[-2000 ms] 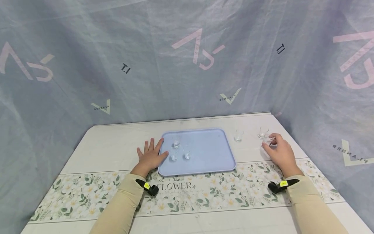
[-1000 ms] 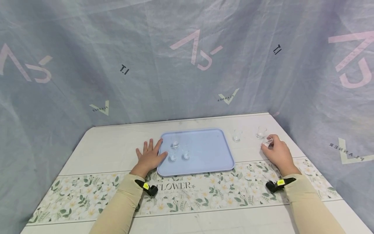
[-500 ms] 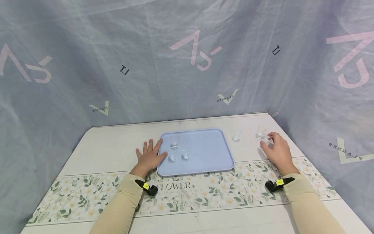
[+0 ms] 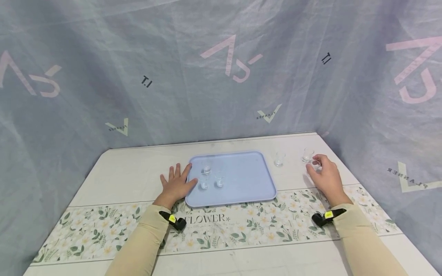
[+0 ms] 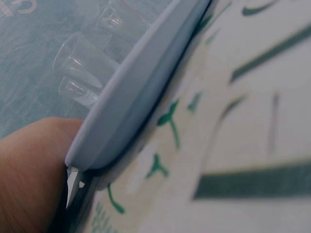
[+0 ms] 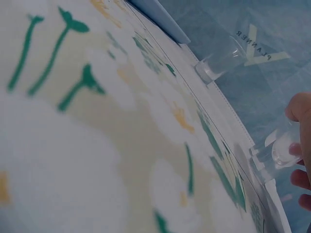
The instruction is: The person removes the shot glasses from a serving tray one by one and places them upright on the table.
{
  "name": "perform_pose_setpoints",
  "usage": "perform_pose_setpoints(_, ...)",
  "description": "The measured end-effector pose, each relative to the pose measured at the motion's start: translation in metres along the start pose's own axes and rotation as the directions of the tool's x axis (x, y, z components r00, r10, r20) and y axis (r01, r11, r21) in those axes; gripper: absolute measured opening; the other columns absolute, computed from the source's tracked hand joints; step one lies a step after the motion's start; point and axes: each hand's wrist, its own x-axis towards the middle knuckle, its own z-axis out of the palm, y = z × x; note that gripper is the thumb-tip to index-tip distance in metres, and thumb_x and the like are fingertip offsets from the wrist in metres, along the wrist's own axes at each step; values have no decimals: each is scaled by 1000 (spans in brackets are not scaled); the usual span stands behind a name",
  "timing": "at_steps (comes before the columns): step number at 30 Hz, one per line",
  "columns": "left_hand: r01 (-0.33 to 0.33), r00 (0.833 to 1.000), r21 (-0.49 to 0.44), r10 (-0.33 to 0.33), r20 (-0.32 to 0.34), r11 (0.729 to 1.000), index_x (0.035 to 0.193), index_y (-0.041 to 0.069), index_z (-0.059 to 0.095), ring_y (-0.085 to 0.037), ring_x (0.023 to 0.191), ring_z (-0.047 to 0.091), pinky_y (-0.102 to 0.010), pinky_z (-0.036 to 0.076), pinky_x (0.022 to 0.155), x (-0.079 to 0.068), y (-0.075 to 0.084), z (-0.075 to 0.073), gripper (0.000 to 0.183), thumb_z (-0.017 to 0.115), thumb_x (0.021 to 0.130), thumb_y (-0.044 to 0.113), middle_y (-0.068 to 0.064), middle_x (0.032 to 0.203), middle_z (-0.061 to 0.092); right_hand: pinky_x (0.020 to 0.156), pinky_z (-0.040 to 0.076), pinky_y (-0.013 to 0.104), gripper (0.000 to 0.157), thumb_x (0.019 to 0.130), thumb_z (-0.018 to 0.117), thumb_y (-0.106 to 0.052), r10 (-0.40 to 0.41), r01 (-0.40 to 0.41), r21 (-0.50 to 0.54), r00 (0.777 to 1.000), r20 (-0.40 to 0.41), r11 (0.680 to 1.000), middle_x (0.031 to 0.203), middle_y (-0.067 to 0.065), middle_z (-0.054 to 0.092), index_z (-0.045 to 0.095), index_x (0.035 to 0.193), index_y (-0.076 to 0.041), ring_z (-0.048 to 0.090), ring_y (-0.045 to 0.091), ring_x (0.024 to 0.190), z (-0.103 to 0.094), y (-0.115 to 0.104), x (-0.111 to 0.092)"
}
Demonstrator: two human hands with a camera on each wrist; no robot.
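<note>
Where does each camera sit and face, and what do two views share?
Head: on the head, facing forward and down at a blue tray; left hand, right hand and sleeves show.
Left wrist: on that wrist, facing the tray's edge; part of the left hand shows.
Right wrist: on that wrist, facing across floral tablecloth; right fingers show.
Head and left wrist share three shot glasses.

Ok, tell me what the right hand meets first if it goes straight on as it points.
Probably the farther glass, just beyond the held glass in the right hand, though the head view leaves the gap unclear.
</note>
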Motion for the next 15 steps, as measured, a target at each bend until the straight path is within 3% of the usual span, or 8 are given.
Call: perform_pose_setpoints(15, -2, 1000, 9, 2, 10, 1000, 165, 25, 13, -44, 153, -12, -71, -16, 111, 1, -2, 1, 78, 41, 101, 60, -21, 168, -3, 92, 44, 60, 43, 103, 56, -31, 6, -10, 46, 996, 86, 999, 122, 25, 61, 47, 136, -3, 59, 44, 111, 4, -4, -1)
